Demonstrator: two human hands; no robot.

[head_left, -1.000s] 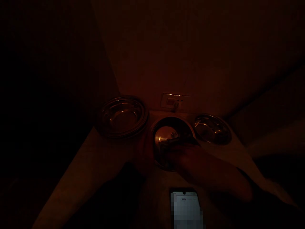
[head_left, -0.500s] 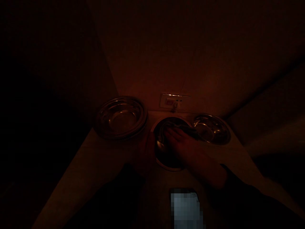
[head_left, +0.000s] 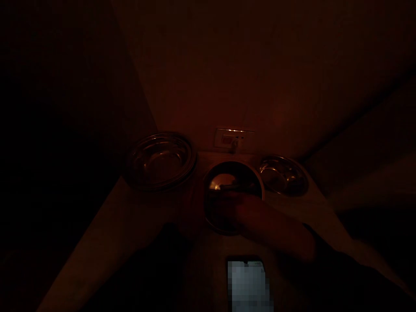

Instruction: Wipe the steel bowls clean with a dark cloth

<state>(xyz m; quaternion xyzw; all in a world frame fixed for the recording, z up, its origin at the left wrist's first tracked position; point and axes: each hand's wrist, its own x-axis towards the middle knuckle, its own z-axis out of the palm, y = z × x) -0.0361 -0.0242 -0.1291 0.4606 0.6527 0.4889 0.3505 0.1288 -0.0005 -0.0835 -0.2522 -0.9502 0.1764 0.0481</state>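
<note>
In very dim light, a round, shiny metal bowl (head_left: 264,190) stands in the middle of the table. My right hand (head_left: 238,208) reaches inside it, pressing a dark cloth (head_left: 237,189) against the inner surface; its fingers are blurred and the cloth barely shows. Against the bowl's left side lies my left hand (head_left: 194,206), closed at the rim, though darkness hides most of its fingers.
Wide metal dishes (head_left: 162,186), apparently stacked, stand at the table's back left. A smaller metal bowl (head_left: 284,175) sits at the back right. A lit phone (head_left: 248,286) lies near the front. A wall socket (head_left: 234,138) with a plug is behind.
My right hand has swept down and toward me inside the bowl, taking the cloth along and uncovering the shiny far side. My left hand stays at the rim.
</note>
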